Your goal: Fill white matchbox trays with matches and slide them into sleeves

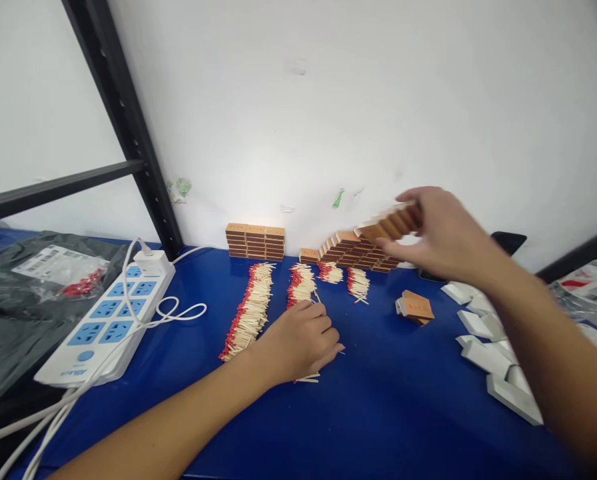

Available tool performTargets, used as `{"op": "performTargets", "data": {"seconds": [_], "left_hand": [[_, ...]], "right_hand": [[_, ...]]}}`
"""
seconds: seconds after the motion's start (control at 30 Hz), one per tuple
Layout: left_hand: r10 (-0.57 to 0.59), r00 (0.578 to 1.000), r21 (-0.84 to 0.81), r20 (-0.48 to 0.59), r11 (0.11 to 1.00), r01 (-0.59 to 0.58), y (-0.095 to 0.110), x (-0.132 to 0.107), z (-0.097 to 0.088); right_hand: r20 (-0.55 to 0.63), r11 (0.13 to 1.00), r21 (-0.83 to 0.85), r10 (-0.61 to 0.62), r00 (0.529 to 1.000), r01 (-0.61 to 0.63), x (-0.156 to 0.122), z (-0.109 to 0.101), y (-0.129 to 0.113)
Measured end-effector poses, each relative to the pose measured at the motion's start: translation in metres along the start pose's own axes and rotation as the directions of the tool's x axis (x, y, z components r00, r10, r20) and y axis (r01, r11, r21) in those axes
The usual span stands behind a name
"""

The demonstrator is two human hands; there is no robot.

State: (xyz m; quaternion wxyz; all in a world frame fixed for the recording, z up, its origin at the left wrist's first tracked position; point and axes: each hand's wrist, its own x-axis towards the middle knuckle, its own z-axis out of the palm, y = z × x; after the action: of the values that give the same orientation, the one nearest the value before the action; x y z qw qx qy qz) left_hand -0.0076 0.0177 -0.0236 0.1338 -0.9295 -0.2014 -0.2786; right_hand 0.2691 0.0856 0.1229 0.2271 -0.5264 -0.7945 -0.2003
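Nearest the camera, the right forearm [543,333] slants in from the lower right to the right hand [436,230], slightly blurred. Its grip pinches a tilted row of matchboxes [391,225] between thumb and fingers, just above the right end of a sloping stack [356,255] by the wall. The left hand [301,343] rests over a pile of matches [302,281] on the blue counter [368,413] — its fingers are curled, but I cannot tell whether this grip pinches any.

A neat stack of matchboxes [256,242] stands at left, a single matchbox [309,255] near the sloping stack. What these boxes contain is hidden. Two loose matchboxes [417,305] lie below the right hand, near white blocky pieces [486,359] — hollow or not, I cannot tell. At far left, a clear bag [81,285] holds small red pieces.
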Motion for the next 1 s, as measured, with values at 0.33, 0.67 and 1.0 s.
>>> {"op": "performTargets", "data": {"seconds": [0.33, 0.67, 1.0], "left_hand": [[-0.011, 1.000, -0.047, -0.004, 0.999, 0.011, 0.000, 0.001, -0.002], [-0.035, 0.999, -0.079, 0.020, 0.996, 0.037, 0.001, -0.001, -0.001], [-0.037, 0.998, -0.080, 0.042, 0.996, 0.041, -0.001, -0.002, -0.002]], "right_hand": [[0.557, 0.930, -0.199, 0.368, 0.745, -0.310, -0.058, 0.048, 0.107], [0.632, 0.874, -0.253, 0.475, 0.613, -0.416, -0.048, 0.095, 0.099], [0.537, 0.867, -0.127, 0.468, 0.702, -0.481, -0.058, 0.063, 0.101]]}}
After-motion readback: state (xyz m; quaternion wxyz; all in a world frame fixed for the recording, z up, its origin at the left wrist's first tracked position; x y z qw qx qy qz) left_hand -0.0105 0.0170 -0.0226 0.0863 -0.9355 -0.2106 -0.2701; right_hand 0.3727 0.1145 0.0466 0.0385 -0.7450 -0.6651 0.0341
